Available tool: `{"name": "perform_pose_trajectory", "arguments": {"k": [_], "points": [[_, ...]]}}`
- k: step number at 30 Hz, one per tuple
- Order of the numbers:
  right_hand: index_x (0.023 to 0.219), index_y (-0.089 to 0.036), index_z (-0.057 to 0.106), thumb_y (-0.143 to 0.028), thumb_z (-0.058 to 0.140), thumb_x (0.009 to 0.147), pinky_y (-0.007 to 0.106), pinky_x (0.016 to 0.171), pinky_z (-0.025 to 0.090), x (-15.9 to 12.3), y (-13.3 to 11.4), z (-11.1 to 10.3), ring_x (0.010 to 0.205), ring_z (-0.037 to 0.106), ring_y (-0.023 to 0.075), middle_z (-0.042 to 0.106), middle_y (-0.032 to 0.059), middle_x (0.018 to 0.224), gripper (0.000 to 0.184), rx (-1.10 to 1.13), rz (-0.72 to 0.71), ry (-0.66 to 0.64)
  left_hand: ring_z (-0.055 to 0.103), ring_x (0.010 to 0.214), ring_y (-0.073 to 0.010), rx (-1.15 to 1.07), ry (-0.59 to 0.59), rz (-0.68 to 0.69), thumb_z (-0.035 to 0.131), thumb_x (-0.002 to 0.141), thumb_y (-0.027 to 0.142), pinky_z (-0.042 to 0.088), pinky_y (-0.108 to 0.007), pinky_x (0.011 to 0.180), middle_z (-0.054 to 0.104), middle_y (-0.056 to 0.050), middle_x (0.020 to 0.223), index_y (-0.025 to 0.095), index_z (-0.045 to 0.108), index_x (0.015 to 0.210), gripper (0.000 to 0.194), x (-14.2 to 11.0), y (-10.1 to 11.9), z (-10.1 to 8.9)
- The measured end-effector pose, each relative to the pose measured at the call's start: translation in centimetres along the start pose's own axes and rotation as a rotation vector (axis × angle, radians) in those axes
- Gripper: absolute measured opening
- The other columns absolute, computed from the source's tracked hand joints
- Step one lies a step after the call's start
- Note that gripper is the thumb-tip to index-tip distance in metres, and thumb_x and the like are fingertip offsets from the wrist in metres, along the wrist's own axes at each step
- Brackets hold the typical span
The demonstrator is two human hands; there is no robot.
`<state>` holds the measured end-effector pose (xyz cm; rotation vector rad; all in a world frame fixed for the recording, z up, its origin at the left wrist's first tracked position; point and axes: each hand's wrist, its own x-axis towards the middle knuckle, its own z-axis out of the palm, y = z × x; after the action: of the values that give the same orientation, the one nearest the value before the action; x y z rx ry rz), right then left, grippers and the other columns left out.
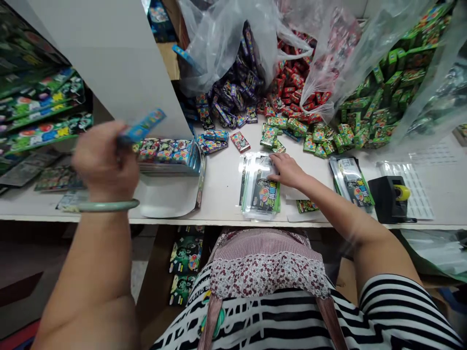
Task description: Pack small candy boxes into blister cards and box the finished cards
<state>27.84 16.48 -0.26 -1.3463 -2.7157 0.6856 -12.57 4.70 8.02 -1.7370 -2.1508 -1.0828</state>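
My left hand (107, 158) is raised at the left, blurred by motion, with its fingers closed round a slim blue printed box (146, 125). Below and beside it stands an open carton (170, 194) with a row of colourful printed packs (166, 150) along its back. My right hand (286, 169) rests on the upper right edge of a stack of clear-edged printed pouches (260, 187), its fingers and thumb apart. Just behind that stack lie a small red box (240, 142) and several green boxes (270, 136).
Plastic bags spill purple boxes (237, 92), red boxes (292, 87) and green boxes (383, 102) at the back. Another pouch stack (352, 182) and a black tape dispenser (388, 197) stand at right. A white panel (124, 58) rises at left, near shelved packs (44, 112).
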Motion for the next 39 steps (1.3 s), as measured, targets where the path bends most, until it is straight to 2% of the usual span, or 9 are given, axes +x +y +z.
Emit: {"name": "perform_pose_trajectory", "arguments": {"k": [4, 9, 12, 16, 20, 24, 29, 33, 39], "points": [[0.145, -0.010, 0.041, -0.034, 0.080, 0.075, 0.053, 0.111, 0.036, -0.4, 0.5, 0.7, 0.137, 0.039, 0.0401, 0.041, 0.0236, 0.150, 0.083, 0.019, 0.107, 0.048, 0.050, 0.132, -0.0288, 0.146, -0.270, 0.148, 0.057, 0.088, 0.041, 0.035, -0.058, 0.114, 0.059, -0.014, 0.136, 0.012, 0.058, 0.118, 0.042, -1.3, -1.6, 4.2], [0.139, -0.016, 0.043, -0.036, 0.071, 0.082, 0.044, 0.090, 0.050, -0.7, 2.9, 1.5, 0.103, 0.063, 0.0291, 0.060, 0.0162, 0.119, 0.066, 0.252, 0.298, 0.094, 0.044, 0.135, -0.0336, 0.142, -0.188, 0.176, 0.060, 0.084, 0.053, 0.032, -0.061, 0.113, 0.052, -0.016, 0.141, 0.016, 0.056, 0.122, 0.053, -3.8, -1.8, 5.6], [0.122, -0.021, 0.048, -0.032, 0.074, 0.075, 0.033, 0.069, 0.050, 0.4, 3.9, 2.5, 0.073, 0.061, 0.0196, 0.062, -0.0009, 0.081, 0.055, 0.466, 0.382, 0.099, 0.050, 0.124, -0.0305, 0.007, -0.077, 0.183, 0.066, 0.083, 0.048, 0.036, -0.056, 0.110, 0.058, -0.016, 0.128, 0.015, 0.054, 0.121, 0.051, -5.3, 2.3, 7.7], [0.102, -0.025, 0.047, -0.024, 0.067, 0.073, 0.025, 0.054, 0.046, 1.2, 3.9, 3.0, 0.054, 0.051, 0.0126, 0.044, -0.0119, 0.058, 0.035, 0.857, 0.419, 0.175, 0.059, 0.110, -0.0271, -0.377, -0.535, 0.096, 0.068, 0.082, 0.044, 0.049, -0.046, 0.097, 0.063, -0.012, 0.112, 0.017, 0.057, 0.116, 0.045, -8.4, 10.2, 13.0], [0.108, -0.026, 0.047, -0.034, 0.064, 0.076, 0.026, 0.056, 0.049, -0.4, 2.9, 1.8, 0.057, 0.053, 0.0118, 0.050, -0.0091, 0.068, 0.037, 1.119, 0.183, 0.307, 0.062, 0.102, -0.0246, -0.692, -0.547, -0.271, 0.070, 0.077, 0.042, 0.052, -0.043, 0.092, 0.064, -0.011, 0.106, 0.017, 0.057, 0.112, 0.045, -10.2, 14.8, 15.8], [0.117, -0.025, 0.056, -0.032, 0.061, 0.085, 0.041, 0.079, 0.053, -2.5, 1.1, -0.3, 0.085, 0.060, 0.0203, 0.061, 0.0036, 0.095, 0.033, 0.745, 0.003, 0.455, 0.063, 0.077, -0.0154, -0.980, -0.564, -0.434, 0.063, 0.082, 0.041, 0.053, -0.029, 0.073, 0.066, -0.003, 0.084, 0.019, 0.060, 0.098, 0.027, -9.7, 16.1, 14.2], [0.106, -0.021, 0.068, -0.029, 0.071, 0.083, 0.050, 0.097, 0.044, -3.3, -1.4, -2.8, 0.109, 0.053, 0.0304, 0.061, 0.0124, 0.111, 0.024, 0.217, -0.083, 0.576, 0.065, 0.082, -0.0155, -0.784, -0.584, -0.181, 0.059, 0.088, 0.033, 0.052, -0.028, 0.075, 0.070, -0.004, 0.091, 0.019, 0.066, 0.103, 0.022, -8.4, 16.4, 10.9], [0.086, -0.020, 0.064, -0.032, 0.073, 0.081, 0.038, 0.083, 0.049, -3.2, -2.6, -3.9, 0.086, 0.057, 0.0210, 0.065, 0.0048, 0.088, 0.015, 0.465, -0.135, 0.451, 0.068, 0.091, -0.0184, -0.583, -0.519, 0.090, 0.055, 0.091, 0.027, 0.054, -0.031, 0.082, 0.073, -0.006, 0.098, 0.020, 0.068, 0.102, 0.019, -7.5, 16.3, 9.2], [0.087, -0.020, 0.071, -0.034, 0.072, 0.076, 0.033, 0.078, 0.053, -2.7, -2.2, -5.1, 0.079, 0.064, 0.0148, 0.072, -0.0007, 0.084, 0.018, 1.048, -0.236, -0.116, 0.071, 0.093, -0.0198, -0.440, -0.428, 0.355, 0.054, 0.094, 0.025, 0.056, -0.032, 0.082, 0.075, -0.007, 0.104, 0.021, 0.067, 0.115, 0.025, -6.7, 16.3, 8.4]]}}
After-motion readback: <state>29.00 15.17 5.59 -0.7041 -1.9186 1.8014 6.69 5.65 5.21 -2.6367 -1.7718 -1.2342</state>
